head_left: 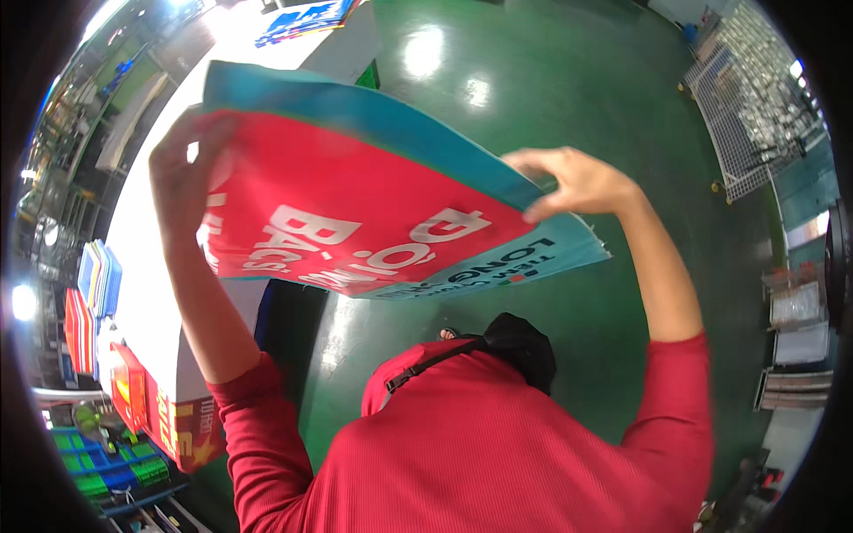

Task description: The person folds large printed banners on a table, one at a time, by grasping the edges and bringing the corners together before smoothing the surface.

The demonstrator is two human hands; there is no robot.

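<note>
Fingers (pixel 215 135) on bare left hand (pixel 178 167) pinched, bare right hand (pixel 591 182) curled kinda wider, both gripping a bendy red-and-teal printed sheet (pixel 355 182) by opposite ends.

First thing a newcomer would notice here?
Most likely the big red-and-teal printed sheet across the middle, held by the left hand at its left end and the right hand near its right end. Next, the shiny green floor beyond it and the long white table on the left.
</note>
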